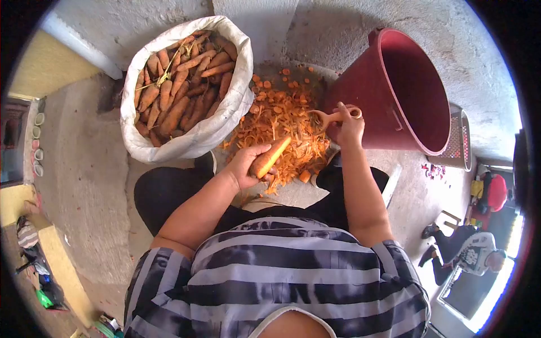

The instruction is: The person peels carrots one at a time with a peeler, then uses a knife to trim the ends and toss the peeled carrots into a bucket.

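Observation:
My left hand [243, 167] is closed around the thick end of a carrot [270, 158], whose bright, partly peeled side faces up and whose narrow end points up and to the right. In my right hand [351, 128] is a light-coloured peeler [333, 116], gripped by its handle, with its head toward the left and apart from the carrot. Below both hands a heap of orange peelings [284, 119] covers the floor, with a few cut carrot ends among it.
A white sack [133, 132] full of unpeeled carrots [180, 84] stands at the left. A large red bucket [360, 93] leans at the right, with a perforated crate [459, 141] behind it. Another person [470, 253] sits at the far right.

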`<action>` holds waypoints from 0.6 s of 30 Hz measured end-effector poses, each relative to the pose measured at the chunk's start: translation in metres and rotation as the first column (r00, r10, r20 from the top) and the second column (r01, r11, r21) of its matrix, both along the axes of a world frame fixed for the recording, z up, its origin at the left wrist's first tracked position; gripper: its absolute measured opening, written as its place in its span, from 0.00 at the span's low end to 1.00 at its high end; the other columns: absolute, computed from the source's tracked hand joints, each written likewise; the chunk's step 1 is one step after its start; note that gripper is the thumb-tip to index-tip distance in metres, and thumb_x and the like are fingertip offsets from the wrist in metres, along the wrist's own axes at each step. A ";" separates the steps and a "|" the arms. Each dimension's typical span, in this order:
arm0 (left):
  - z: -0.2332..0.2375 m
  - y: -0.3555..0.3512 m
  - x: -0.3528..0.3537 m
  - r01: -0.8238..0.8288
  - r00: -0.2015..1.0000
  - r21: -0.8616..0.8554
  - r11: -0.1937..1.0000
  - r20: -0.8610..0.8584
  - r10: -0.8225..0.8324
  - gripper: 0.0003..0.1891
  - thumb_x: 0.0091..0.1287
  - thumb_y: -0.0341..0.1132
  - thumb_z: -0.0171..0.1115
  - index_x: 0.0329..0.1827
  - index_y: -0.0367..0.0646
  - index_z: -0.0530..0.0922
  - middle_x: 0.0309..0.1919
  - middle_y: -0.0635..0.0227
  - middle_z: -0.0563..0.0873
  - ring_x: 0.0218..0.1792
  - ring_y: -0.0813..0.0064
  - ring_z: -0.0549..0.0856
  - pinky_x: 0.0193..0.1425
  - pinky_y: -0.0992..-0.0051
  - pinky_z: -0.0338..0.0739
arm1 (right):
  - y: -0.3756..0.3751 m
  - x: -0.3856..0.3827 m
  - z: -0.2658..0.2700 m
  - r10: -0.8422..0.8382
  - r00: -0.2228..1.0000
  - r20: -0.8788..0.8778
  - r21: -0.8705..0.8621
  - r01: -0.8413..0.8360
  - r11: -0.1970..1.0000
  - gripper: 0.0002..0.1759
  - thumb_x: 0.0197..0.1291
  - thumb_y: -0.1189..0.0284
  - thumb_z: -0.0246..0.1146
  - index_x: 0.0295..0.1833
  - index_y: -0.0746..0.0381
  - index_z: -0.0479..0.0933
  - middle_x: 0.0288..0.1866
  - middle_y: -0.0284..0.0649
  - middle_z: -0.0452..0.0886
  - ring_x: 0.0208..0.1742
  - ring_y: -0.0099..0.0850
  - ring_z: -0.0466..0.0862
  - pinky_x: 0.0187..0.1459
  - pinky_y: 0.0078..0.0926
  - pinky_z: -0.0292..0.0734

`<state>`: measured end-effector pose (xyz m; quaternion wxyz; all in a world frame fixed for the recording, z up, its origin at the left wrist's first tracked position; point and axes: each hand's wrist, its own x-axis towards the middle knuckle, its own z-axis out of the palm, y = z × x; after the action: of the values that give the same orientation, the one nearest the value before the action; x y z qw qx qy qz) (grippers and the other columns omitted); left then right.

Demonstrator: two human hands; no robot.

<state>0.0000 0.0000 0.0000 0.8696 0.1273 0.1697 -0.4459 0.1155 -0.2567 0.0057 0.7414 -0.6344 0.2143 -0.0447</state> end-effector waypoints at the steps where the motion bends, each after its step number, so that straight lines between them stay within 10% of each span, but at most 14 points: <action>1: 0.001 -0.002 0.001 -0.004 1.000 0.015 1.000 -0.015 0.004 0.17 0.64 0.44 0.49 0.50 0.45 0.70 0.32 0.66 0.77 0.33 0.69 0.78 0.26 0.72 0.71 | 0.014 -0.010 0.014 0.045 0.998 0.036 0.121 -0.049 0.991 0.09 0.53 0.72 0.63 0.38 0.61 0.71 0.29 0.40 0.77 0.29 0.30 0.78 0.27 0.23 0.73; 7: 0.000 -0.004 0.000 -0.033 0.998 0.153 0.988 0.061 0.024 0.13 0.61 0.41 0.53 0.43 0.44 0.74 0.32 0.67 0.79 0.30 0.75 0.80 0.25 0.75 0.71 | 0.097 -0.079 0.050 0.491 0.860 0.139 0.416 -0.500 0.759 0.09 0.47 0.80 0.63 0.34 0.63 0.70 0.31 0.37 0.76 0.32 0.27 0.77 0.33 0.24 0.74; 8: -0.001 -0.004 -0.002 -0.038 0.997 0.146 0.989 0.076 0.027 0.12 0.61 0.42 0.54 0.41 0.44 0.74 0.30 0.68 0.79 0.29 0.75 0.79 0.25 0.75 0.72 | 0.096 -0.077 0.037 0.512 0.813 0.278 0.109 -0.556 0.824 0.09 0.47 0.80 0.63 0.33 0.64 0.70 0.31 0.37 0.76 0.31 0.27 0.77 0.33 0.24 0.74; 10: 0.015 -0.005 -0.002 -0.066 0.997 0.213 0.975 0.055 0.056 0.12 0.63 0.42 0.51 0.42 0.45 0.74 0.29 0.68 0.77 0.28 0.75 0.77 0.26 0.74 0.71 | 0.089 -0.056 0.017 0.431 0.856 0.287 0.083 -0.470 0.879 0.08 0.48 0.80 0.63 0.32 0.64 0.70 0.30 0.38 0.76 0.29 0.27 0.77 0.31 0.24 0.74; 11: 0.013 -0.004 -0.002 -0.043 0.998 0.170 0.985 0.047 0.035 0.13 0.64 0.43 0.49 0.45 0.46 0.72 0.30 0.67 0.76 0.28 0.75 0.76 0.26 0.76 0.70 | 0.076 -0.039 0.010 0.318 0.940 0.126 0.359 -0.342 0.868 0.08 0.48 0.80 0.63 0.32 0.64 0.70 0.30 0.38 0.76 0.29 0.27 0.77 0.31 0.24 0.74; 13: 0.005 -0.003 -0.003 0.002 0.999 0.077 0.997 0.034 -0.005 0.16 0.66 0.45 0.45 0.51 0.49 0.69 0.30 0.66 0.74 0.29 0.75 0.73 0.26 0.78 0.67 | 0.037 -0.007 -0.007 0.164 0.983 0.085 -0.034 -0.161 0.986 0.08 0.49 0.79 0.64 0.33 0.64 0.70 0.28 0.39 0.77 0.28 0.28 0.78 0.30 0.24 0.74; 15: 0.020 -0.004 -0.001 -0.010 0.999 0.054 0.999 0.050 0.007 0.17 0.67 0.46 0.43 0.55 0.49 0.66 0.31 0.65 0.73 0.29 0.75 0.72 0.27 0.77 0.67 | 0.010 0.007 -0.009 -0.056 0.996 -0.070 -0.025 0.054 0.998 0.08 0.51 0.75 0.63 0.35 0.61 0.71 0.28 0.38 0.76 0.27 0.26 0.76 0.24 0.23 0.72; 18: 0.013 -0.004 0.003 -0.040 0.999 0.076 0.996 0.008 0.040 0.18 0.67 0.46 0.43 0.55 0.48 0.66 0.31 0.66 0.73 0.29 0.75 0.73 0.26 0.77 0.69 | 0.015 -0.003 0.005 0.017 0.999 0.043 0.130 -0.022 0.991 0.08 0.52 0.74 0.63 0.36 0.61 0.71 0.29 0.38 0.77 0.27 0.26 0.76 0.22 0.22 0.71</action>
<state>0.0034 -0.0043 0.0131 0.8735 0.1583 0.1862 -0.4211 0.1125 -0.2419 0.0111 0.7858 -0.5858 0.1951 -0.0368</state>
